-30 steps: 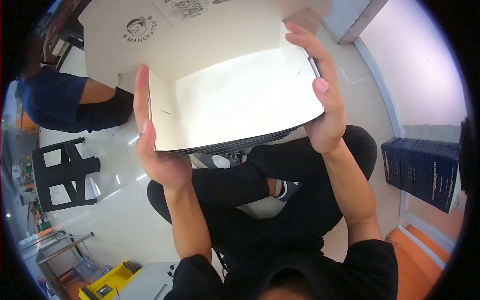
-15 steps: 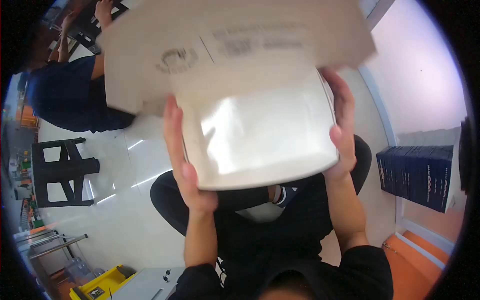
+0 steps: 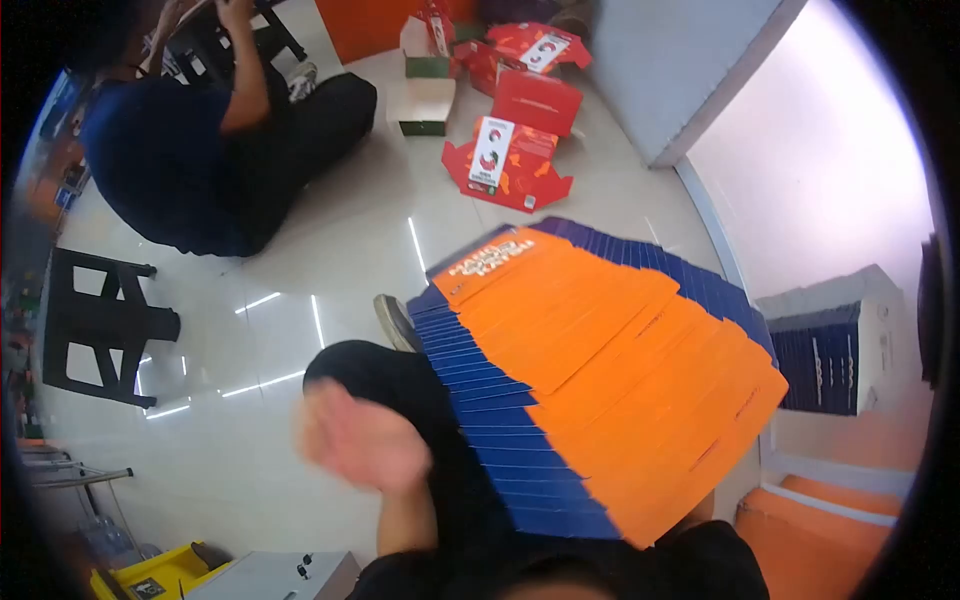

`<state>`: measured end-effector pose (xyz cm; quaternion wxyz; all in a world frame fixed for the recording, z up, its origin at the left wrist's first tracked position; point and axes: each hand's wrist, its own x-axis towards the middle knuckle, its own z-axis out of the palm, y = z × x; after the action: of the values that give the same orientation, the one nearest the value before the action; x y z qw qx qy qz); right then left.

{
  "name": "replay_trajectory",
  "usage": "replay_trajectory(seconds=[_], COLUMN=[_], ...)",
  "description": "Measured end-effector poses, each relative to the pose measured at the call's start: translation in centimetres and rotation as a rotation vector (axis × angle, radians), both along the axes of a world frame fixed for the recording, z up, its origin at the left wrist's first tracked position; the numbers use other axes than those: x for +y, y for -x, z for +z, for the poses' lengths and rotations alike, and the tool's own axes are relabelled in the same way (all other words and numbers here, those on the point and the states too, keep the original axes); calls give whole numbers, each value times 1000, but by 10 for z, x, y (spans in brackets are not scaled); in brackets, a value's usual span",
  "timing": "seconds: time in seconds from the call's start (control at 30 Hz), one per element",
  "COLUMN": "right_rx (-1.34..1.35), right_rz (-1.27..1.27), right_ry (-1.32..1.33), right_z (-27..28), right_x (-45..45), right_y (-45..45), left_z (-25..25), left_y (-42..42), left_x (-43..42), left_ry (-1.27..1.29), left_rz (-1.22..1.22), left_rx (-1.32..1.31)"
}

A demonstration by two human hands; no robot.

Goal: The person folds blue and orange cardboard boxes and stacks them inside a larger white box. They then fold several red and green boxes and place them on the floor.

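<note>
One fanned stack of orange-and-navy flat cardboard pieces (image 3: 610, 370), too many to count, slants over the lap at 4 o'clock. One bare left hand (image 3: 365, 440) is raised beside it at 7 o'clock, apart and holding nothing; blur hides whether its fingers are spread or together. The stack covers the right hand, whose fingers cannot be told. One navy cardboard stack (image 3: 820, 368) stands at 3 o'clock, one black plastic stool (image 3: 110, 325) at 9, one seated person (image 3: 175, 160) at 10, several overlapping red printed cardboard boxes (image 3: 510, 165) at 12.
</note>
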<state>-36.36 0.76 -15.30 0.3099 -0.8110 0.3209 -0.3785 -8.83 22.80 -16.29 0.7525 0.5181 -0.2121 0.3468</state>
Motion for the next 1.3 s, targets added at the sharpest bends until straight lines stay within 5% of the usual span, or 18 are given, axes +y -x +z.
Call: replay_trajectory(seconds=[0.03, 0.1, 0.17, 0.33, 0.4, 0.47, 0.53, 0.67, 0.93, 1.3], right_rx=[-5, -16, -26, -19, 7, 48, -123, -169, 31, 120], right_rz=[-68, -177, -266, -426, -452, -478, -161, -190, 93, 99], right_ry=[64, 171, 278, 462, 512, 532, 651, 786, 545, 625], right_z=[1, 4, 7, 18, 27, 31, 35, 38, 60, 69], right_x=[3, 9, 13, 28, 42, 57, 68, 78, 78, 72], right_y=[-5, -12, -17, -12, 6, 20, 27, 37, 49, 42], left_z=[3, 28, 6, -199, -173, -195, -148, -152, -142, -136], left_y=[-27, -78, -115, -189, -167, -185, -162, -159, -156, -153], left_x=[-7, -48, -104, -199, -194, -191, -177, -174, -172, -169], left_ry=[121, -228, -656, -1654, -1566, -1390, -1409, -1400, -1379, -1412], left_rz=[-307, -485, -548, -708, -752, -1096, -979, -905, -915, -885], left_rx=[32, 485, 524, 170, 519, 624, 529, 572, 578, 555])
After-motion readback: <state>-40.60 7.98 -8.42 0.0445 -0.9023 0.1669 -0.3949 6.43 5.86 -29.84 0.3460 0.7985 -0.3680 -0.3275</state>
